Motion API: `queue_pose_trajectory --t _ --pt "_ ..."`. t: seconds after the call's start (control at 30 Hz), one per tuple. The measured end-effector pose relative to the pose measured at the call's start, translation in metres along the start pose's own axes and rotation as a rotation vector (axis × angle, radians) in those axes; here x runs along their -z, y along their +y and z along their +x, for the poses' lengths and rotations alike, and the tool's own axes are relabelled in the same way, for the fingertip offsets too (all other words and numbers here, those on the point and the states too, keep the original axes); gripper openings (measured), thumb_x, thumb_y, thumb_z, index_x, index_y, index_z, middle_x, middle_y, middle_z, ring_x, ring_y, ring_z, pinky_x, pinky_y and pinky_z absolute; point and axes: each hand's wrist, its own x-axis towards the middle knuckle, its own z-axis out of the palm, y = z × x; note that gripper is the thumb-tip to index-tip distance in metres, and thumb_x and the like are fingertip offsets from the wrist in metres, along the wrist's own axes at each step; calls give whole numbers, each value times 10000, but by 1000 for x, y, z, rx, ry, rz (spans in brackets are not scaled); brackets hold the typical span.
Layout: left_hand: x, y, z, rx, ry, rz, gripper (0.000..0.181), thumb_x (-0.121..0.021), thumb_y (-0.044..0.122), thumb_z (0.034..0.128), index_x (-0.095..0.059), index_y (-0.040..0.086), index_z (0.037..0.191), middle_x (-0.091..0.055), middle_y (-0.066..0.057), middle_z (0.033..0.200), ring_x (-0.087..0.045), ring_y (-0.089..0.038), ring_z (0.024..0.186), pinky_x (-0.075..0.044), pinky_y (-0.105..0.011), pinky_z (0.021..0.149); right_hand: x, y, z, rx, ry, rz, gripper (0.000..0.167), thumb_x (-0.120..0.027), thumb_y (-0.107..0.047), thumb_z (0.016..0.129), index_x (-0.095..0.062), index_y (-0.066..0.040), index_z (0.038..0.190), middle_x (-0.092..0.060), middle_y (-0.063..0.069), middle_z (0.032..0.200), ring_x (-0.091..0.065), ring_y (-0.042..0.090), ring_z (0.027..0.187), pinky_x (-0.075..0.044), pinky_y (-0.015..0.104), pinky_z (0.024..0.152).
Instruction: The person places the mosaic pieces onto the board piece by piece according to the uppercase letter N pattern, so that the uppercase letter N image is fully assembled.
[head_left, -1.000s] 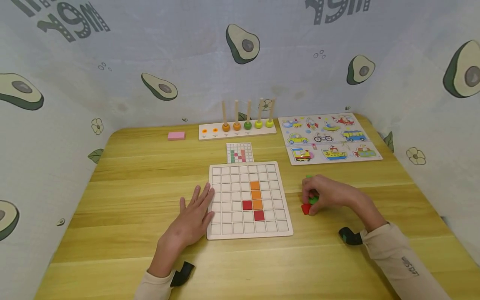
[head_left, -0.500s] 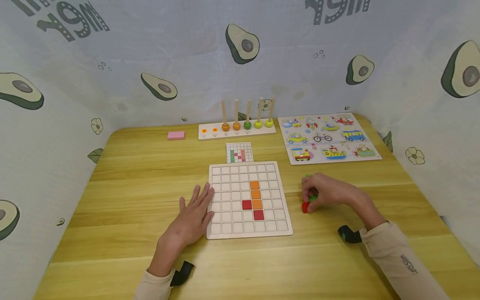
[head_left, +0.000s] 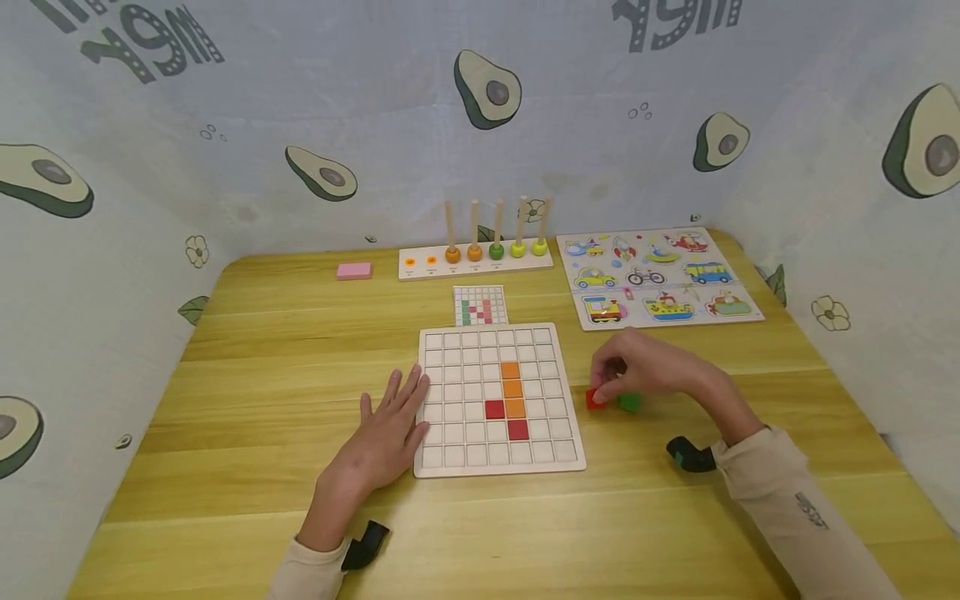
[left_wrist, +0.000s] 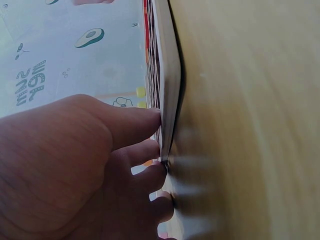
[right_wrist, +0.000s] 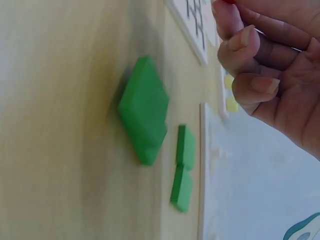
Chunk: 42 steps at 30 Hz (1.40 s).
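My right hand [head_left: 645, 362] pinches a red square tile [head_left: 594, 401] between thumb and fingers, just right of the white grid board [head_left: 453, 412]. Under that hand a green tile [head_left: 630, 403] lies on the table; the right wrist view shows a larger-looking green tile [right_wrist: 145, 110] and two smaller ones, one green tile [right_wrist: 185, 145] touching another. On the board stand a column of orange tiles [head_left: 512, 389] and two red tiles [head_left: 494, 409]. My left hand [head_left: 382, 437] lies with fingers spread, fingertips touching the board's left edge [left_wrist: 170, 75].
Behind the board lies a small pattern card [head_left: 480, 306]. Farther back stand a peg counting board [head_left: 420, 272] with beads, a pink block [head_left: 353, 272] and a vehicle picture puzzle [head_left: 630, 312]. A printed cloth [head_left: 405, 100] encloses the table.
My right hand has moved up and left with the red tile, drawing away from the green tiles toward the board. The left hand has stayed in place.
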Motion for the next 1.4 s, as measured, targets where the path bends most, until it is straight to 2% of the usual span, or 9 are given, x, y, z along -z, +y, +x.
queue_pose_trajectory --t 0.27,0.63,0.8,1.0,1.23,1.4 --pt "0 1 0 -1 5 1 648 -542 151 1136 -264 22 1707 -147 -136 1803 -46 -414 1664 -2 -801 1219 0 -19 18 78 109 20 57 -824 -138 969 -817 -111 919 -729 -51 824 -581 113 710 -508 246 656" --pt "-1 1 1 2 5 6 647 -538 157 1138 -263 29 1709 -149 -128 1804 -46 -408 1665 -1 -797 1223 -15 -49 60 120 217 45 57 -804 -75 976 -837 -58 933 -773 -9 841 -620 120 720 -544 254 686" --pt "-1 1 1 0 6 8 642 -530 154 1141 -261 27 1709 -148 -130 1804 -46 -406 1665 5 -797 1222 -28 -62 77 108 228 53 64 -816 -96 971 -847 -55 934 -770 0 819 -603 116 708 -520 249 664" --pt "-1 1 1 6 8 11 648 -542 156 1136 -266 25 1707 -149 -132 1804 -46 -406 1666 4 -794 1225 -43 -73 92 111 199 60 60 -812 -86 974 -849 -59 936 -768 -8 819 -603 109 730 -535 254 700" --pt "0 2 1 6 10 18 647 -549 155 1132 -278 27 1705 -163 -136 1802 -63 -411 1665 -7 -797 1224 -57 -71 109 155 203 44 73 -828 -67 955 -840 -53 884 -751 -23 781 -580 79 703 -519 220 688" --pt "-1 1 2 11 7 24 659 -554 174 1132 -268 28 1707 -147 -136 1804 -50 -407 1666 -6 -796 1225 -64 -68 116 158 200 32 84 -827 -53 953 -833 -44 869 -758 -14 785 -577 68 702 -519 218 689"
